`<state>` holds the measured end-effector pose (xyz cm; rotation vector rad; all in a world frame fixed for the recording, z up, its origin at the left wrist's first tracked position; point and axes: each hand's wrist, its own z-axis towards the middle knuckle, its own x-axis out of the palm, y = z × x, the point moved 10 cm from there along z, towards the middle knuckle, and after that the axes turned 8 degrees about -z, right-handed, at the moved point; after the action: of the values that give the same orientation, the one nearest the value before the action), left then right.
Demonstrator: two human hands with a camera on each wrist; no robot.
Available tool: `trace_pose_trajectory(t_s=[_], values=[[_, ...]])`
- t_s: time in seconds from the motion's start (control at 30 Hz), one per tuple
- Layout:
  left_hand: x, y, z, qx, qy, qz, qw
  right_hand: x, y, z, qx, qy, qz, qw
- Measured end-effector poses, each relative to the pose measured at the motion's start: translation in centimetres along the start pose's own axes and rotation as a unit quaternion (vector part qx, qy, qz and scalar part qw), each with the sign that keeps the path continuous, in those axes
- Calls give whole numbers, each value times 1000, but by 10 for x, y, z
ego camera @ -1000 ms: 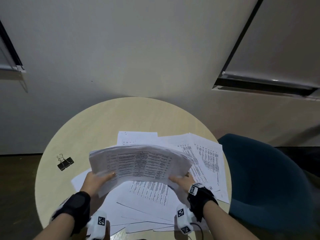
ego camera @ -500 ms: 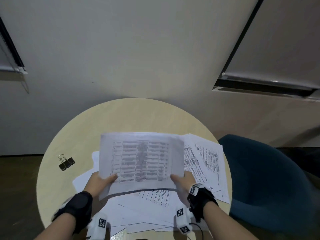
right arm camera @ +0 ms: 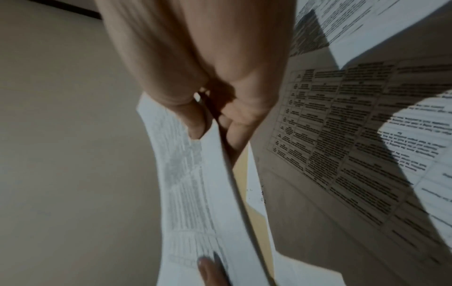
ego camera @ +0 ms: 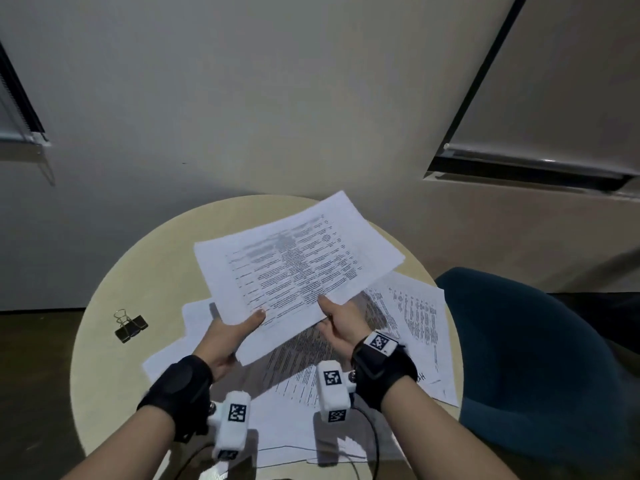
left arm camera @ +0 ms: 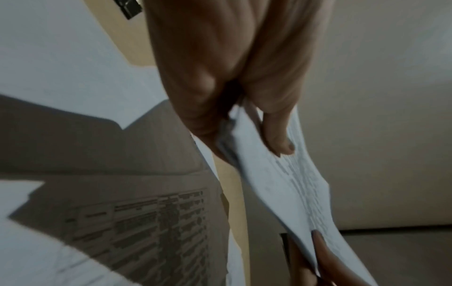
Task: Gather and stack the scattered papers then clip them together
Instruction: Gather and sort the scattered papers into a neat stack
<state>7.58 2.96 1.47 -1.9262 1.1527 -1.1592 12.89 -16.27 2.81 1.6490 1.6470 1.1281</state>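
While loose sheets [ego camera: 412,306] are spread over the round table [ego camera: 104,341], binder clip [ego camera: 131,326] at nine o'clock, a printed stack [ego camera: 294,268] is pinched by left hand [ego camera: 225,337] and right hand [ego camera: 341,323].

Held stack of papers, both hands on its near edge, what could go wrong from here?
The stack is held only at its near edge by the left hand and right hand; its far end could sag and sheets fan out. Loose sheets remain on the table, so clipping now would miss them. The binder clip lies apart, needing a freed hand.
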Motion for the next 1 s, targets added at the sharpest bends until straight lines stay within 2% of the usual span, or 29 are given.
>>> trace_pose_trajectory(t_s=[0.1,0.2,0.27,0.37,0.4,0.47,0.5,0.53,0.57,0.6,0.63,0.7,0.77,0.83,0.87,0.93,0.97,1.0], values=[[-20,3,-6,-39,23,-76,996,-14,-3,1,26,-10,-57,998],[-69,10,-3,-85,-4,-137,987,-35,-15,-1,75,6,-146,986],[-88,19,-6,-119,-25,-70,990,-39,-26,2,103,32,-264,958],[-98,42,-3,-138,-29,49,989,-14,-31,1,62,104,-506,854],[-103,50,0,-135,-26,102,985,-5,-34,3,53,113,-537,834],[-126,72,17,-123,-36,173,977,5,-46,12,53,120,-522,843],[-136,82,21,-129,-52,180,974,7,-50,15,58,109,-491,862],[-144,88,20,-139,-82,180,970,0,-53,19,65,69,-451,887],[-151,89,19,-134,-116,181,967,-13,-58,25,83,13,-397,914],[-152,86,12,-136,-140,198,961,-28,-56,22,94,-52,-380,919],[-155,88,10,-137,-159,213,954,-46,-51,17,95,-126,-408,899],[-161,90,4,-138,-184,213,949,-87,-52,-1,147,-240,-495,822],[-159,91,4,-129,-196,175,956,-104,-66,-16,216,-262,-514,788],[-161,90,5,-118,-203,183,955,-106,-83,-13,230,-253,-503,794],[-160,88,5,-112,-206,193,953,-102,-91,-10,229,-244,-476,813],[-161,86,4,-108,-210,209,949,-90,-103,-1,205,-211,-376,879],[-163,88,5,-108,-213,199,950,-85,-102,1,184,-196,-349,898],[-162,88,5,-109,-207,205,950,-85,-99,2,171,-184,-358,899]])
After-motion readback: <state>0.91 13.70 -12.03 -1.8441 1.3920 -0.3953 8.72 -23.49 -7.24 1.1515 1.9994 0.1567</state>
